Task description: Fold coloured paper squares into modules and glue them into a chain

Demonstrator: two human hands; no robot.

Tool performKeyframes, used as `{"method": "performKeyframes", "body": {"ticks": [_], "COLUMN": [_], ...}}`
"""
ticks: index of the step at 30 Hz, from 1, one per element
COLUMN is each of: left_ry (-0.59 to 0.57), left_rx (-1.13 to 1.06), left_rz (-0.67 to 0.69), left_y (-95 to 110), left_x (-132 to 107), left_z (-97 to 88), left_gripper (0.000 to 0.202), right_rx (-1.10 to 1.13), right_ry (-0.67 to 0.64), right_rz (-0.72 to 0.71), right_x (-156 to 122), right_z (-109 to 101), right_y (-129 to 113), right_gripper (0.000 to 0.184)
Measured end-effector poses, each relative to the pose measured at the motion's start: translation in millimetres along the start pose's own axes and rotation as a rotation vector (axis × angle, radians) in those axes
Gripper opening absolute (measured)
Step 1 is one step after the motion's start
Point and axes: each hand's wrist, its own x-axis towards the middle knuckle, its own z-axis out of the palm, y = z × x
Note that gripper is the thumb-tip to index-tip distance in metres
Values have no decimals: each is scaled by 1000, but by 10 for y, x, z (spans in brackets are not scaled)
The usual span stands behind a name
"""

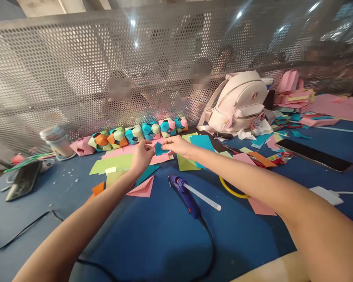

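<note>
A small folded piece of blue paper is held up between my two hands, over a spread of coloured sheets. My right hand pinches its right side between thumb and fingers. At the paper's left is my left hand, its fingers curled together; whether they grip the paper too is hard to make out. Beyond my hands stands a row of folded paper balls in pink, green, orange and blue. Nearer to me, a purple glue gun with a white glue stick lies on the blue table.
A cream backpack leans at a perforated metal screen. Phones lie at the right and left. A tumbler, a yellow ring, paper scraps and a black cord are around. People are beyond the screen.
</note>
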Motion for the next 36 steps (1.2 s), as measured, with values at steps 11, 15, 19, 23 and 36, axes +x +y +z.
{"method": "performKeyframes", "body": {"ticks": [11, 15, 19, 23, 36], "left_ry": [-184, -406, -412, -409, -351], "left_rx": [13, -157, -331, -340, -347], "left_rz": [-228, -579, -797, -824, -745], "left_y": [455, 660, 832, 861, 879], "left_x": [-1016, -1619, -1766, -1696, -1720], "left_z": [-257, -134, 155, 395, 57], "left_gripper": [15, 24, 36, 23, 28], "right_rx": [149, 173, 184, 210, 198], "right_ry": [195, 253, 274, 255, 128], "right_rz": [16, 67, 105, 105, 96], "right_x": [-386, -669, -905, -1090, -1377], "right_z": [-356, -486, -504, -460, -475], "right_y": [274, 419, 389, 319, 389], "right_gripper": [17, 14, 15, 22, 39]}}
